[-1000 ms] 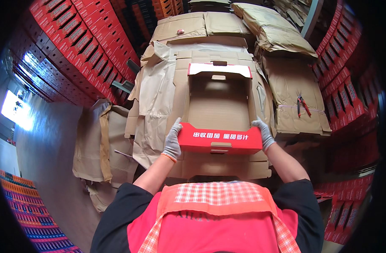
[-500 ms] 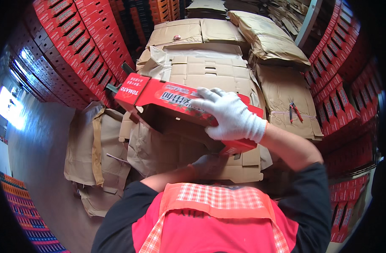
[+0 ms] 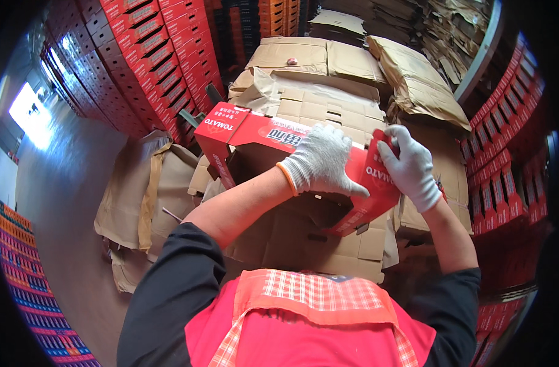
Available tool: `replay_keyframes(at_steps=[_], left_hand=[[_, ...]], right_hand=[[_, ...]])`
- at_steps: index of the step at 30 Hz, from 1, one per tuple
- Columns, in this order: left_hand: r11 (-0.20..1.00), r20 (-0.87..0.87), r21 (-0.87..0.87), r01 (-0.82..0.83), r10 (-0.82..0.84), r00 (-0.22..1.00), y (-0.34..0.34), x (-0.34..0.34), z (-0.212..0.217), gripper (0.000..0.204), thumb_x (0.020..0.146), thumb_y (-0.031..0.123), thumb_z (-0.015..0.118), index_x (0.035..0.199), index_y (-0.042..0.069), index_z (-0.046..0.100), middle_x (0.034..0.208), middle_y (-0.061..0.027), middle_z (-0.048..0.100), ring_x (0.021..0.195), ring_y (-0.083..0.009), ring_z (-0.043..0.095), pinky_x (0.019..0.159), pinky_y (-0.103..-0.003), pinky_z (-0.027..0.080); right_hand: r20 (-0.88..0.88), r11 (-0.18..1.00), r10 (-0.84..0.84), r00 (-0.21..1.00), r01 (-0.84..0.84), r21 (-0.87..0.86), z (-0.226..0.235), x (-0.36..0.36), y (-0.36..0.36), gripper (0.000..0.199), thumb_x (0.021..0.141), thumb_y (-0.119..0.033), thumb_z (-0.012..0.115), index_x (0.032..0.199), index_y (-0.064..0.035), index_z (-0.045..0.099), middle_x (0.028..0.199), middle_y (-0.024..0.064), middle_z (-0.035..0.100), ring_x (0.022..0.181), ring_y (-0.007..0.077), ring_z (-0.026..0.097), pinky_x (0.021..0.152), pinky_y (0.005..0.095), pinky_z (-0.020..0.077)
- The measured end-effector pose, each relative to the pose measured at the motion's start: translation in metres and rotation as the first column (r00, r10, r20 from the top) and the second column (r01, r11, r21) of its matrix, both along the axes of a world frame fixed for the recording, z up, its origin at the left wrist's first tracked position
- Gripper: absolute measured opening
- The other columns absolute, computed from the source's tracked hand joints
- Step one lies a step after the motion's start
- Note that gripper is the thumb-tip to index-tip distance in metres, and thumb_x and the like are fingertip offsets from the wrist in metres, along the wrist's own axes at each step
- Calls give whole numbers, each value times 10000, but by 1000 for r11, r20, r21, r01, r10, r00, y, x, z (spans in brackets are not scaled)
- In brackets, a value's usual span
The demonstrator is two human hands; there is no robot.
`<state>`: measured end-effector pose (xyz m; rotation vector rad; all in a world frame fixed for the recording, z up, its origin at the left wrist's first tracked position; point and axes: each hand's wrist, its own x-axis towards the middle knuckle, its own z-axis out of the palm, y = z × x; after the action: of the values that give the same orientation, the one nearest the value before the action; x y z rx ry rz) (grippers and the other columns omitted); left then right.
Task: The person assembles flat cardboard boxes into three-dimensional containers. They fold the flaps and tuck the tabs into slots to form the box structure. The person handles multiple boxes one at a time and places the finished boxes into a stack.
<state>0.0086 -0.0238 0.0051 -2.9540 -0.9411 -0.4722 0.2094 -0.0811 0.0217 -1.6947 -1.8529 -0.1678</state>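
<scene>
A red cardboard box [image 3: 264,129] with printed sides and a brown inside lies across flat brown cardboard, tilted, its open side toward me. My left hand [image 3: 322,160], in a white knit glove, wraps over the box's far long wall, the thumb stretched toward the right end. At that end my right hand [image 3: 411,168], gloved the same, has its fingers curled round the upper edge of the red end panel [image 3: 379,177]. Part of the box's far wall is hidden behind my left hand. Beneath lie flat cardboard blanks [image 3: 353,249] with cut slots.
Tall stacks of red boxes [image 3: 148,49] rise at the far left, and more red boxes [image 3: 496,196] stand at the right. Paper-wrapped bundles [image 3: 414,79] lie at the back. A brown paper-wrapped pack [image 3: 129,196] sits on the left by the grey floor [image 3: 65,244].
My left hand has come up from below the box onto its far wall. My right hand has shifted from that wall to the right end panel. The view has swung slightly.
</scene>
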Motion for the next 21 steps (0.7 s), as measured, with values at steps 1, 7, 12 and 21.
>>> replay_keyframes(at_steps=[1,7,12,21], left_hand=[[999,4,31,15,-16,1000,-1,-3,-2,971,570,848,668,962,-39,636,915,-187,626,905,-327,603,875,-418,445],[997,102,44,56,-60,993,-3,-9,-6,926,570,838,669,901,-26,624,874,-178,609,863,-313,589,837,-406,441],[1000,216,9,-9,7,976,-16,-9,-16,977,586,810,683,1009,-68,613,956,-209,600,901,-338,576,914,-422,417],[739,937,-346,578,244,249,-3,-33,-26,627,972,275,622,1453,-55,391,1366,-195,563,1215,-227,573,1023,-358,448]], right_hand=[[37,989,125,991,-128,71,2,7,0,205,877,-232,701,974,-71,620,709,143,672,621,329,675,571,396,538],[474,946,324,819,-273,-175,13,10,28,265,935,-242,608,776,-31,588,621,190,583,580,355,631,515,432,476],[266,923,271,925,-171,-345,-6,-20,70,279,891,-269,538,792,-30,642,802,226,678,806,382,674,728,477,525],[222,850,517,827,-464,-251,-4,-61,26,514,736,-369,743,1152,-95,616,1068,159,644,967,343,650,836,442,530]])
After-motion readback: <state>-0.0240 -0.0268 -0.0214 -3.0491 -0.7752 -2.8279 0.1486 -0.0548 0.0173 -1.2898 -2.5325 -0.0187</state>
